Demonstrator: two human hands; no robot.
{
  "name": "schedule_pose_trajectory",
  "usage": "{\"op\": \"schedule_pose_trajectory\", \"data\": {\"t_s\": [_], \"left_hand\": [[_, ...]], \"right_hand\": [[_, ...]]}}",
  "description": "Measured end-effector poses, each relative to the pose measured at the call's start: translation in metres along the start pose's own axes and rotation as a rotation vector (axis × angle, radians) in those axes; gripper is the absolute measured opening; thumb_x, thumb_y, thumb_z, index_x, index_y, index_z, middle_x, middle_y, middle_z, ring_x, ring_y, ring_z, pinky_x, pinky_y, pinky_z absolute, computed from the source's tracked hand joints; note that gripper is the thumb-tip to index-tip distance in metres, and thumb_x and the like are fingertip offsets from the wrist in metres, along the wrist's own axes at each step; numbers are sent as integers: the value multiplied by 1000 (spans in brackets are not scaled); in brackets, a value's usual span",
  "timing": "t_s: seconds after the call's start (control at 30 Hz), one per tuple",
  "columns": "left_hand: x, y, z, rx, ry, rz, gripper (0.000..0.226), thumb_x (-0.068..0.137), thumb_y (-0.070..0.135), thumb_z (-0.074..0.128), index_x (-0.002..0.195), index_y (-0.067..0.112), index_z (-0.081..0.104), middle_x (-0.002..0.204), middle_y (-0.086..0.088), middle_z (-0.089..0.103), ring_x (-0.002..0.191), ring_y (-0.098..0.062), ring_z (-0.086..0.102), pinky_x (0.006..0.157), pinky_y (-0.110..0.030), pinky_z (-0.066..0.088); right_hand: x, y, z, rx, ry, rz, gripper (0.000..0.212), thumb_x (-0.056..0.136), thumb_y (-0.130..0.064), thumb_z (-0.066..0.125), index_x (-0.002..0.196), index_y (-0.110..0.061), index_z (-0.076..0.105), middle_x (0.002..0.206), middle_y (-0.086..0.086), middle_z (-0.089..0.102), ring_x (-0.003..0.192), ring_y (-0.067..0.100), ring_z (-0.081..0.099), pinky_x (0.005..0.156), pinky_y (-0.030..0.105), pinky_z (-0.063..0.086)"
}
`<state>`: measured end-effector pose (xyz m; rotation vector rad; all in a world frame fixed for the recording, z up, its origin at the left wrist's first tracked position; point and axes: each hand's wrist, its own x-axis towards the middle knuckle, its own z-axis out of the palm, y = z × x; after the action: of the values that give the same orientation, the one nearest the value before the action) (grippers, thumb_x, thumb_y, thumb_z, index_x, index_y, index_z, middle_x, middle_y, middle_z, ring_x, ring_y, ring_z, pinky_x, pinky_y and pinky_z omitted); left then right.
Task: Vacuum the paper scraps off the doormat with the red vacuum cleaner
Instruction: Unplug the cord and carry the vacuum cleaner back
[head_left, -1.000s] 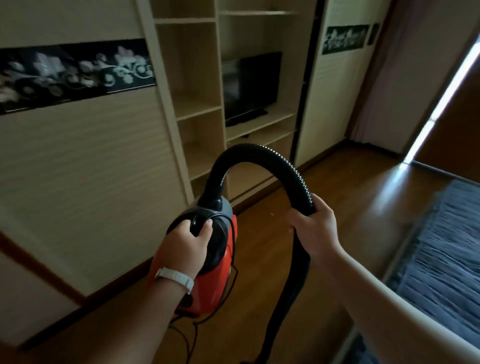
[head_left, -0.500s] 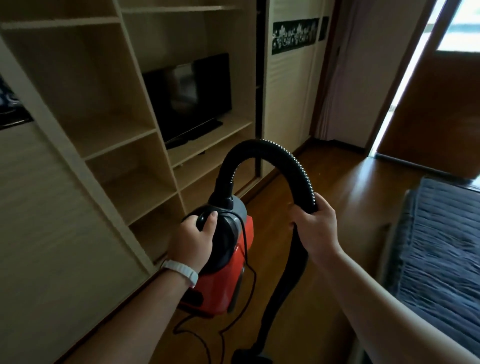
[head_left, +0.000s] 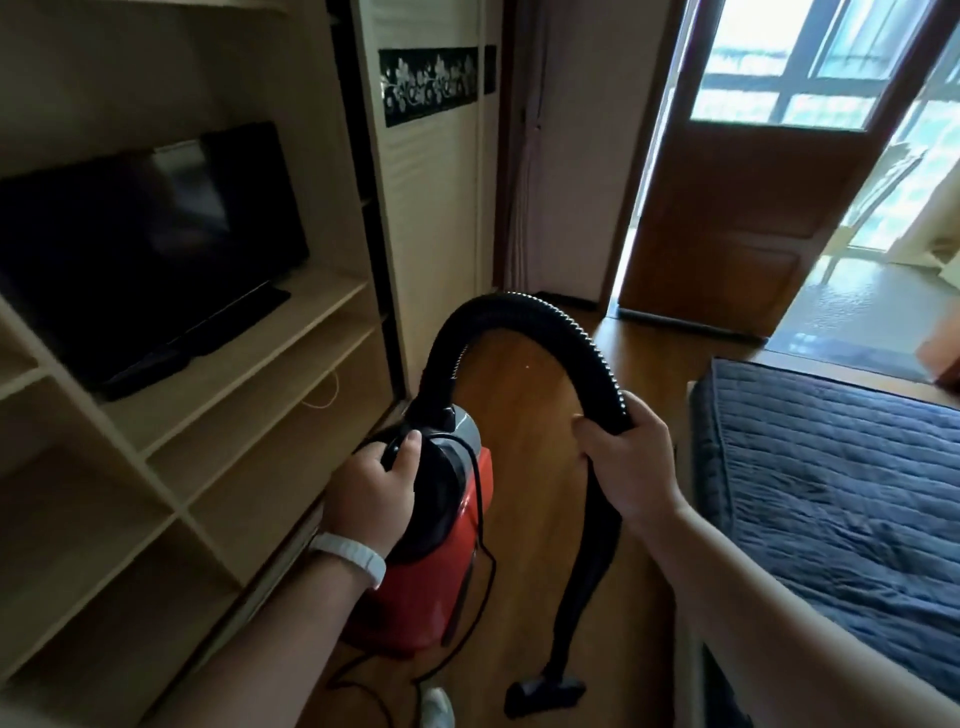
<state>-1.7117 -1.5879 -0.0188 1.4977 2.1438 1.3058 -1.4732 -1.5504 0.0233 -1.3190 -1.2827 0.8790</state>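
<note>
the left hand (head_left: 371, 499) covers part of the red vacuum cleaner (head_left: 431, 587); the tv (head_left: 130, 249) is cropped.

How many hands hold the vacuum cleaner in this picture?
2. The left hand grips the top of the red vacuum cleaner; the right hand grips its black hose.
</note>
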Motion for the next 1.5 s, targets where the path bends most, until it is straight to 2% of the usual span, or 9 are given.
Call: {"op": "schedule_pose_trajectory", "data": {"t_s": [0.3, 0.43, 0.6, 0.73, 0.83, 0.97, 1.27, 1.4, 1.5], "left_hand": [[196, 13, 111, -168, -218, 28, 56, 96, 44, 54, 48, 16, 44, 44, -4, 51, 44, -22, 54, 46, -32, 38], [261, 33, 159, -169, -304, 61, 59, 95, 50, 50, 56, 7, 50, 48, -12, 56, 46, -27, 57, 48, -42, 48], [324, 60, 232, -172, -335, 124, 61, 96, 49, 52, 62, -2, 53, 52, -19, 56, 48, -32, 57, 44, -40, 45], [368, 87, 298, -141, -330, 106, 59, 95, 46, 55, 55, 3, 51, 45, -7, 52, 45, -21, 54, 45, -30, 38], [401, 111, 351, -113, -364, 68, 61, 92, 54, 53, 55, 5, 50, 47, -10, 55, 46, -25, 58, 46, -40, 49], [444, 149, 412, -125, -391, 16, 65, 85, 61, 52, 58, 2, 48, 48, -14, 54, 49, -37, 60, 43, -50, 49], [529, 228, 527, -146, -378, 85, 67, 85, 61, 53, 59, -1, 49, 51, -18, 56, 48, -37, 59, 45, -52, 51], [570, 257, 586, -155, -402, 98, 67, 83, 63, 54, 56, 3, 47, 51, -18, 57, 49, -39, 59, 46, -54, 50], [601, 278, 638, -152, -454, 109, 61, 82, 65, 54, 52, 13, 49, 47, -9, 57, 46, -32, 60, 47, -53, 52]], "right_hand": [[170, -2, 34, -168, 232, 7, 13, 73, -18, 71, 74, -16, 58, 66, 16, 62, 60, 39, 61, 52, 45, 51], [223, 3, 28, -192, 331, 15, 11, 77, -11, 71, 77, -11, 60, 66, 16, 64, 51, 20, 56, 47, 27, 44], [304, 34, 19, -152, 410, 62, 11, 79, -11, 71, 78, -10, 60, 64, 13, 65, 47, 9, 56, 45, 21, 43], [385, 67, 12, -94, 431, 73, 11, 79, -12, 71, 78, -13, 60, 64, 13, 65, 51, 16, 59, 47, 28, 46], [456, 85, 1, -63, 450, 92, 13, 78, -16, 72, 75, -19, 60, 61, 8, 65, 52, 21, 62, 49, 32, 48], [537, 93, -31, -17, 417, 104, 11, 78, -12, 70, 78, -17, 60, 65, 10, 64, 52, 22, 60, 48, 33, 49], [672, 110, -95, -79, 447, 62, 11, 79, -11, 71, 79, -13, 61, 66, 12, 65, 55, 27, 63, 47, 34, 51], [730, 129, -116, -86, 487, 74, 10, 79, -12, 71, 77, -15, 62, 62, 6, 65, 49, 15, 61, 45, 23, 47], [780, 147, -131, -93, 530, 64, 10, 80, -9, 71, 78, -13, 62, 65, 10, 65, 53, 20, 62, 43, 16, 45]]}}
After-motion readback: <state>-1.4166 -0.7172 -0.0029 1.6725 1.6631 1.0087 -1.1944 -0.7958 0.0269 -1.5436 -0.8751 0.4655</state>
